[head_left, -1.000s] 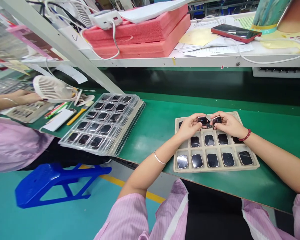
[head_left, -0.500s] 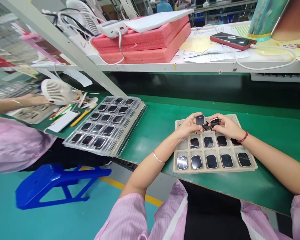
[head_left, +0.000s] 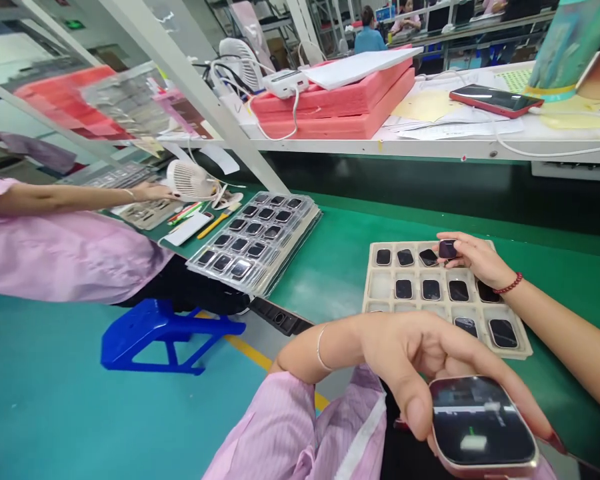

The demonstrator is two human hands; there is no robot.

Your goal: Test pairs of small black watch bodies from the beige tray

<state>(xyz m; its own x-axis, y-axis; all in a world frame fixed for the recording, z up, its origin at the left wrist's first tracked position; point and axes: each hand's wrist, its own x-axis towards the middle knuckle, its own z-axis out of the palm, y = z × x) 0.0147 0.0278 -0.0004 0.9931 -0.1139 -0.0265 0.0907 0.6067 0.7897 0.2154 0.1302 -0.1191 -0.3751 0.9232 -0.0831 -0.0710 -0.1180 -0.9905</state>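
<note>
Head view: the left hand point(head_left: 430, 363) is up close to the camera, thumb and fingers clamped on a smartwatch body point(head_left: 483, 423), glossy screen facing up. Over the beige tray point(head_left: 380, 307) on the green bench point(head_left: 330, 260), the right hand point(head_left: 475, 257) pinches a second watch body point(head_left: 448, 249) above the back row.
</note>
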